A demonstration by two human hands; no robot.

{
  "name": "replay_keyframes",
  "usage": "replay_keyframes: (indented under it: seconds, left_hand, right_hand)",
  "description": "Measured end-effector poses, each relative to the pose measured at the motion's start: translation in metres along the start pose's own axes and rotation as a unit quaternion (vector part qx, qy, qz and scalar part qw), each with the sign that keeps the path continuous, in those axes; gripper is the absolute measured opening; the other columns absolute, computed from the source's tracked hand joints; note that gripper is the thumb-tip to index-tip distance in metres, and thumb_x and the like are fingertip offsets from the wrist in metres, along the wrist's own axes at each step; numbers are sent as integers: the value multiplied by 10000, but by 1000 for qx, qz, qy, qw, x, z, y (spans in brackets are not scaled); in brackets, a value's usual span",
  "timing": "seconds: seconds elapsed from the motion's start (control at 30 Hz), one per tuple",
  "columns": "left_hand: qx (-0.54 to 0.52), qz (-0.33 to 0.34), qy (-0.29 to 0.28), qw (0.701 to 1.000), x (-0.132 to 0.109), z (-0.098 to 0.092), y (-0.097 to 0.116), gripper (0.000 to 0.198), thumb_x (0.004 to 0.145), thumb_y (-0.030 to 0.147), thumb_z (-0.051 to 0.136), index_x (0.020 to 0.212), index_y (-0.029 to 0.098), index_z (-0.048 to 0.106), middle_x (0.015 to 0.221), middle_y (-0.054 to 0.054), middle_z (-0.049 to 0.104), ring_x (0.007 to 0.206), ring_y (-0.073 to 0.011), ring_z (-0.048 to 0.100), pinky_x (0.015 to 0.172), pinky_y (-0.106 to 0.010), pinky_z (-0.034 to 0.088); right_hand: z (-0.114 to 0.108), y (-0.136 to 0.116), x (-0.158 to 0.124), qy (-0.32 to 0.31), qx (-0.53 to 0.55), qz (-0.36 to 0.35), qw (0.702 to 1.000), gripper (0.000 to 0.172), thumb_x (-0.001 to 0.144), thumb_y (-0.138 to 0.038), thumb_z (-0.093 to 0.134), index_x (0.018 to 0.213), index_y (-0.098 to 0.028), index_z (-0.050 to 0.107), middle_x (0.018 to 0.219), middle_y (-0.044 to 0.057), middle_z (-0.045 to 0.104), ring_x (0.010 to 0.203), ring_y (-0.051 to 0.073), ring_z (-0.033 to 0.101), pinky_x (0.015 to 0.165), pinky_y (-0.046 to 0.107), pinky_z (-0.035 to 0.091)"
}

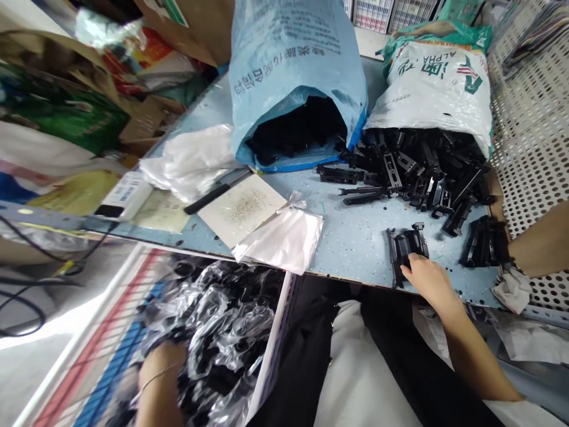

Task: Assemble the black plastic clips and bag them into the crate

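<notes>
My right hand (pixel 424 276) is closed on a small group of black plastic parts (pixel 403 244) at the front edge of the table. My left hand (pixel 163 357), with a thin band at the wrist, reaches down into a crate (pixel 274 332). Clear plastic bags with black items in them (pixel 208 332) lie around that hand, and its fingers are hidden and blurred. Beyond my right hand, a heap of similar black parts (pixel 427 169) spills from a white and green sack (pixel 440 89). Another bunch of black parts (pixel 485 242) lies to the right.
A blue bag (pixel 297 59) holding dark items stands at the back of the blue table (pixel 351 237). Clear flat bags (pixel 284 234), a beige card (pixel 242 204), a black strip-like tool (pixel 208 198) and a white box (pixel 124 196) lie leftward. Perforated white panelling (pixel 533 142) borders the right.
</notes>
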State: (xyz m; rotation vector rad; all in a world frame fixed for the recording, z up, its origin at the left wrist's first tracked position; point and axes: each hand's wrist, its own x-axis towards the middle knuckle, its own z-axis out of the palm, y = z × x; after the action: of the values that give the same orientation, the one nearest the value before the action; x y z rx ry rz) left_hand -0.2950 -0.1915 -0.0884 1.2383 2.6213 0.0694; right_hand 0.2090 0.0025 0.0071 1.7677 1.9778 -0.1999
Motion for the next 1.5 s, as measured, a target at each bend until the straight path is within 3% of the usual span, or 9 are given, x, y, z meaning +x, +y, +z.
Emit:
replay_keyframes:
  seconds: [0.1, 0.3, 0.47, 0.53, 0.63, 0.8, 0.97, 1.17, 1.5]
  left_hand:
    - [-91, 4, 170, 981, 21, 11, 57, 313, 773, 416, 432, 751, 196, 654, 671, -141, 632, 863, -374, 660, 799, -596, 547]
    - [-213, 337, 111, 910, 31, 24, 216, 212, 880, 346, 577, 904, 164, 683, 1032, -163, 675, 986, -284, 622, 954, -454, 494]
    - [-315, 226, 4, 922, 49, 22, 233, 193, 808, 303, 642, 658, 192, 596, 778, -59, 623, 756, -201, 597, 759, -342, 491]
    - [-365, 166, -59, 914, 61, 20, 223, 241, 784, 383, 664, 661, 182, 613, 711, -22, 614, 689, -172, 577, 669, -296, 457]
    - [-397, 143, -110, 900, 70, 19, 216, 290, 813, 431, 605, 703, 168, 657, 635, 0, 609, 621, -152, 559, 581, -259, 415]
    - [-382, 176, -76, 904, 63, 21, 221, 148, 798, 241, 548, 849, 169, 667, 749, -43, 688, 686, -189, 631, 645, -295, 506]
    - [-258, 319, 65, 910, 53, 11, 209, 420, 847, 84, 412, 1195, 116, 646, 1343, -199, 604, 1258, -316, 569, 1086, -508, 442]
    - [-283, 399, 42, 871, 21, -9, 213, 649, 860, 36, 440, 1493, 176, 403, 1499, -178, 460, 1374, -290, 489, 1104, -458, 484]
    - [-298, 564, -37, 769, -40, -23, 246, 574, 932, 138, 526, 1485, 231, 404, 1361, -141, 592, 1259, -235, 604, 1038, -380, 551]
  right_hand:
    - [3, -17, 1, 25, 18, -24, 999, 246, 978, -305, 509, 1113, -126, 607, 1055, 155, 724, 876, 274, 735, 668, 310, 489]
    - [4, -25, 7, 30, 69, -65, 995, 214, 971, -300, 529, 1076, -133, 613, 1042, 145, 719, 918, 283, 718, 708, 324, 488]
    - [13, -16, 16, -6, 350, -89, 933, 164, 912, -296, 572, 997, -174, 642, 986, 83, 726, 899, 231, 684, 787, 325, 489]
    - [18, -25, 20, -69, 548, -113, 826, 211, 870, -353, 621, 986, -180, 649, 911, 44, 713, 817, 191, 665, 753, 302, 504]
    - [23, -57, 24, -228, 770, -125, 583, 246, 815, -390, 691, 917, -170, 653, 774, 13, 667, 651, 140, 616, 616, 250, 511]
    - [27, -127, 33, -517, 825, -30, 226, 263, 999, -274, 429, 1128, -114, 593, 841, 58, 681, 703, 112, 641, 495, 154, 526]
    - [41, -157, 39, -552, 829, 34, 87, 377, 1060, -285, 278, 1276, -46, 472, 803, 61, 649, 651, 88, 625, 511, 111, 561]
    - [45, -157, 34, -536, 835, -37, 121, 288, 1000, -260, 462, 1206, -73, 535, 786, 32, 636, 642, 67, 595, 501, 72, 532]
    - [30, -145, 19, -133, 796, -172, 565, 239, 826, -376, 740, 992, -204, 727, 885, 8, 715, 776, 142, 650, 688, 240, 550]
